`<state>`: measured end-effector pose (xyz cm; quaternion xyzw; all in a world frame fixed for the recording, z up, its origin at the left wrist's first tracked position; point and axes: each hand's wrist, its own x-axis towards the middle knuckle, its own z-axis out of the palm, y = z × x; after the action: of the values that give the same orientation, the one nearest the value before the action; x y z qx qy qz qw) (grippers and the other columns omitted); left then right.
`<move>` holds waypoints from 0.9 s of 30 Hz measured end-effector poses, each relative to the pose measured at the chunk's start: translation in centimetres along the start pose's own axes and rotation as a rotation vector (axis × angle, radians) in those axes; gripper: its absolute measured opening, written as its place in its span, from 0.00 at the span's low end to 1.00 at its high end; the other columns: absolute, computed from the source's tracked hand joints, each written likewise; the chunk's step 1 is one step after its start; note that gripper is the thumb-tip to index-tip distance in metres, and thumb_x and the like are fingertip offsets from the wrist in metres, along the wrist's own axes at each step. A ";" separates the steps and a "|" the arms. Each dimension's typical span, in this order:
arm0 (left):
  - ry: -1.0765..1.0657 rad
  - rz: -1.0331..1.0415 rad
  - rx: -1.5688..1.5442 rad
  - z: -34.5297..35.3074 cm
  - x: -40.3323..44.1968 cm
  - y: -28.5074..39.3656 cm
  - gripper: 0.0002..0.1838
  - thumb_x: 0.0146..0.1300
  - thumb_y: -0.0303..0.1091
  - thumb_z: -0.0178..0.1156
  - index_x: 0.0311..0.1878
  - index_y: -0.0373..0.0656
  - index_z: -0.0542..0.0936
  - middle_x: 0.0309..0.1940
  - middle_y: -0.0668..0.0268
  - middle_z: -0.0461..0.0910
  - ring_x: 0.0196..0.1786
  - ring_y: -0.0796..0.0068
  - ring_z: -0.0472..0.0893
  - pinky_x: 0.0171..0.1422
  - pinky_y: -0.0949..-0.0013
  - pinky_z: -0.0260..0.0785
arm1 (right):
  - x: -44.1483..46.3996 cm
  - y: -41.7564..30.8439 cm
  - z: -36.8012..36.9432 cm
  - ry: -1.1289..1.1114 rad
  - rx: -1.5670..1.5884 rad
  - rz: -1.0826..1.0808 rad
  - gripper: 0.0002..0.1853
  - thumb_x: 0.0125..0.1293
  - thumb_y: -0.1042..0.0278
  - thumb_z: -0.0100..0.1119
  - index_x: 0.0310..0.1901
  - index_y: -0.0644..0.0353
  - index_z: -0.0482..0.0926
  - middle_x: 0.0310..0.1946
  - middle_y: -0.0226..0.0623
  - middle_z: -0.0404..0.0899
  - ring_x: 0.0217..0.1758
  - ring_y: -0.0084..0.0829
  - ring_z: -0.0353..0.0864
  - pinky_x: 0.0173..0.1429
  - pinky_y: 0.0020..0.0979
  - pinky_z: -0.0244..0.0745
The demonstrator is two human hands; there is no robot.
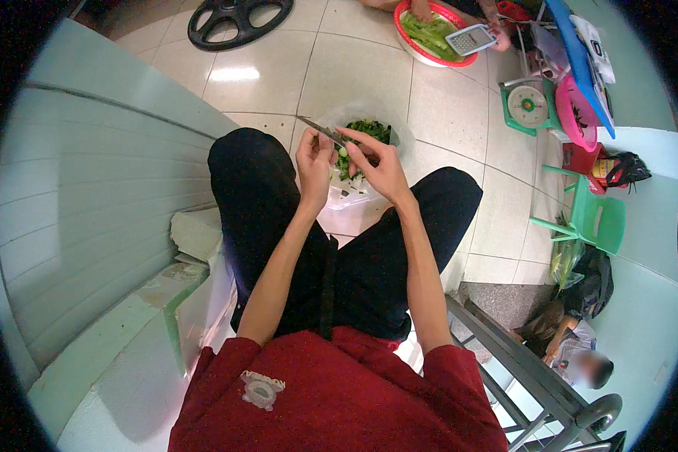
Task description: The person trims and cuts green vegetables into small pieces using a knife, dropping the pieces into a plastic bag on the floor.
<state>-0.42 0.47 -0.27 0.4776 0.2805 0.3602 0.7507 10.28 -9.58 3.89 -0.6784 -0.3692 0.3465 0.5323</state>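
Observation:
My right hand (377, 161) is closed on a knife (318, 126), whose blade points up and left across the front of my left hand. Close beside it, my left hand (316, 157) has its fingers pinched together; what they hold is mostly hidden. A small pale green round piece (343, 152) shows between the two hands. Beneath them, a clear plastic bag (401, 143) lies open on the floor between my knees. Chopped dark green leaves (371, 130) fill part of it, with more cut bits nearer my lap.
Another person's hands (422, 10) are at a red-rimmed basin (405, 41) of light green shreds, holding a grater (471, 40). A scale (527, 105), pink basin (578, 113) and green chair (599, 218) stand right. Another person (569, 346) sits beyond a metal railing (527, 361).

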 end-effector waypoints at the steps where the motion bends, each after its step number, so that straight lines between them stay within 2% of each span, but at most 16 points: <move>1: 0.006 0.006 0.012 0.3 -0.1 0.4 0.06 0.78 0.30 0.54 0.41 0.42 0.73 0.28 0.75 0.67 0.29 0.84 0.65 0.33 0.75 0.58 | 0.0 -0.2 0.0 -0.009 -0.013 0.001 0.20 0.80 0.60 0.57 0.68 0.53 0.80 0.25 0.26 0.80 0.28 0.16 0.76 0.36 0.24 0.71; 3: 0.011 0.011 0.024 0.4 -0.2 0.6 0.05 0.76 0.29 0.54 0.39 0.43 0.73 0.27 0.75 0.66 0.29 0.84 0.64 0.34 0.74 0.57 | -0.1 -0.3 0.0 -0.018 -0.027 0.001 0.20 0.80 0.60 0.58 0.68 0.53 0.80 0.25 0.26 0.80 0.28 0.16 0.76 0.36 0.24 0.71; 15: -0.011 -0.014 0.042 -0.1 0.0 0.1 0.05 0.73 0.26 0.53 0.48 0.38 0.77 0.28 0.74 0.68 0.30 0.83 0.66 0.35 0.74 0.58 | 0.0 0.1 0.1 -0.017 -0.030 -0.002 0.20 0.79 0.62 0.58 0.69 0.53 0.80 0.27 0.27 0.82 0.28 0.17 0.76 0.36 0.24 0.72; 18: -0.050 -0.017 0.023 -0.1 -0.1 -0.3 0.07 0.72 0.24 0.52 0.49 0.38 0.77 0.29 0.73 0.68 0.31 0.83 0.66 0.35 0.74 0.58 | 0.0 0.1 0.3 0.026 0.012 -0.018 0.19 0.77 0.62 0.62 0.65 0.57 0.83 0.25 0.32 0.82 0.26 0.18 0.77 0.34 0.26 0.73; 20: -0.041 -0.052 -0.017 -0.2 0.0 -0.6 0.13 0.63 0.18 0.51 0.49 0.38 0.78 0.28 0.74 0.70 0.29 0.85 0.66 0.33 0.75 0.58 | 0.0 0.1 0.2 0.019 0.035 -0.018 0.19 0.77 0.63 0.62 0.65 0.58 0.82 0.26 0.33 0.83 0.26 0.18 0.77 0.34 0.26 0.73; 24: -0.020 -0.066 -0.023 0.1 -0.2 -0.3 0.11 0.66 0.19 0.52 0.48 0.38 0.78 0.28 0.74 0.70 0.29 0.85 0.67 0.33 0.75 0.58 | 0.0 -0.2 0.1 0.012 0.046 -0.038 0.19 0.76 0.64 0.62 0.65 0.59 0.82 0.27 0.33 0.84 0.26 0.19 0.78 0.35 0.26 0.74; 27: -0.040 -0.078 -0.025 -0.2 -0.1 -0.4 0.07 0.71 0.23 0.52 0.48 0.38 0.78 0.28 0.74 0.69 0.29 0.84 0.66 0.33 0.74 0.58 | 0.0 -0.3 0.0 -0.021 -0.007 -0.026 0.20 0.79 0.64 0.59 0.69 0.54 0.79 0.29 0.29 0.84 0.28 0.17 0.77 0.36 0.24 0.73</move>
<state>-0.52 0.35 -0.66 0.4642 0.2792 0.3244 0.7754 10.21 -9.52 4.18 -0.6717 -0.3847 0.3452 0.5308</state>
